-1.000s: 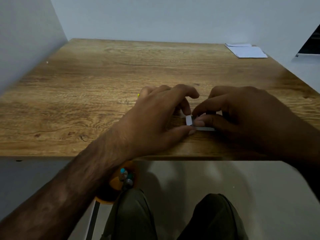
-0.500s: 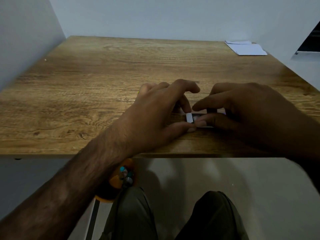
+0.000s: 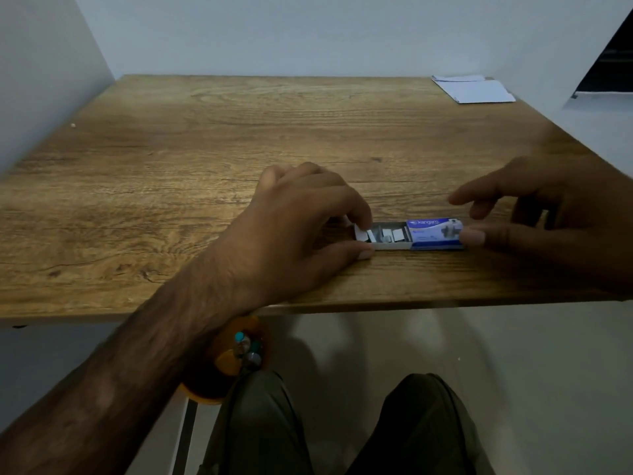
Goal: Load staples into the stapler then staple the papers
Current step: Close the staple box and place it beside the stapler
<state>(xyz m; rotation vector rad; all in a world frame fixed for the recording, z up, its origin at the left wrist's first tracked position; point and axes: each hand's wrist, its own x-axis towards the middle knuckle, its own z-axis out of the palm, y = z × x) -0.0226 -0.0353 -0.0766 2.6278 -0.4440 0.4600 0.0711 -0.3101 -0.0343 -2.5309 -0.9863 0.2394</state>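
Staple box [image 3: 411, 235] half open near the front edge of the tabletop [image 3: 171, 159], both hands at it.
Left hand [image 3: 298, 228] pinches the left end of the inner tray [image 3: 382, 245] between index finger and thumb. Right hand [image 3: 548, 207] has loose, spread fingers, grips nothing; only its thumb tip touches the right end of the blue sleeve [image 3: 435, 233]. Staple strips [image 3: 394, 234] lie in the exposed tray. Papers [image 3: 474, 90] lie at the far right corner.

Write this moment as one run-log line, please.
staple box: tray slid out | left hand: pinches tray | right hand: thumb on sleeve | papers: far right corner
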